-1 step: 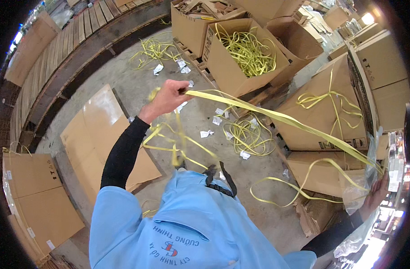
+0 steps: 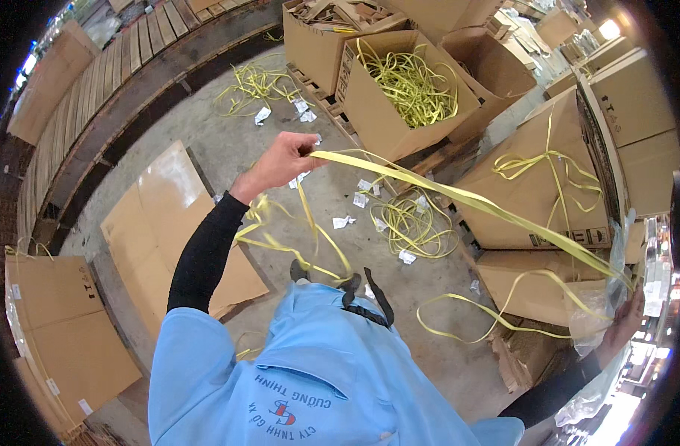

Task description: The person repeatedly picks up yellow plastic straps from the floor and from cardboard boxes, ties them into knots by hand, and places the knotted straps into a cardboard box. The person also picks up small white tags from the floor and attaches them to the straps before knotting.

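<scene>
While the left hand (image 2: 284,160) is positioned to the near left of the strap-filled carton (image 2: 388,126), its thumb and fingers are closed on a yellow strap (image 2: 466,198). The yellow strap extends from this grasp in a long span, passes along the near side of the strap-filled carton, and reaches the right hand (image 2: 624,323), which is located well to the right of the strap-filled carton and nearer the wearer. The span meets the right hand at its fingers; because they lie at the rim of the view, whether they grip the strap cannot be determined. Clear plastic film (image 2: 589,327) is situated just beside the right hand, on the same side of the strap-filled carton. A large closed carton (image 2: 496,197) occupies the area to the right of the strap-filled carton, with a loose strap bundle (image 2: 552,154) on its face. On the floor, a coil of strap (image 2: 390,230) lies on the near side of the strap-filled carton, with white paper scraps (image 2: 343,221) near it. A tangled strap heap (image 2: 254,82) lies to the left of the strap-filled carton; a flat cardboard sheet (image 2: 161,223) lies farther to the near left. A carton of wood pieces (image 2: 310,56) stands just behind and left of the strap-filled carton.
</scene>
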{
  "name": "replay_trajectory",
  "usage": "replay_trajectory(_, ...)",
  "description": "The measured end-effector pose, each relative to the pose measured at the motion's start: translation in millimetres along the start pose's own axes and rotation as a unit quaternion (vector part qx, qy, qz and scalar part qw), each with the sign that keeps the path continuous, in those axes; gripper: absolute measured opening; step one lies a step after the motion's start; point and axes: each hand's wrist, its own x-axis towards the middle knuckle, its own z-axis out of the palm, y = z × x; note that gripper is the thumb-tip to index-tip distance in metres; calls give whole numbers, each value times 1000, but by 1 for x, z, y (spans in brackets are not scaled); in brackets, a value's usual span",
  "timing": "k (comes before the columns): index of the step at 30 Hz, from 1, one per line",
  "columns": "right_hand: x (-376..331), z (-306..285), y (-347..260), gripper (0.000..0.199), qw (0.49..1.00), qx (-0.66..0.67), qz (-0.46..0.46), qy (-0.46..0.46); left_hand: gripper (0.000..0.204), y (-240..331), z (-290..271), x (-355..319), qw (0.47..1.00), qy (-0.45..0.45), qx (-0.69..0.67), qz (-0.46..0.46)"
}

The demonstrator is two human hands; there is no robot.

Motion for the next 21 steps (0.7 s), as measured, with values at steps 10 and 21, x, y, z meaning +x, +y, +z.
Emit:
replay_trajectory(10,-35,-9,59,37,990,-132,23,-45,21,11,-18,26,964,-225,132,57)
replay_trajectory(21,-67,-5,68,61,961,-170,43,-214,21,-9,-71,36,979,8,202,-21)
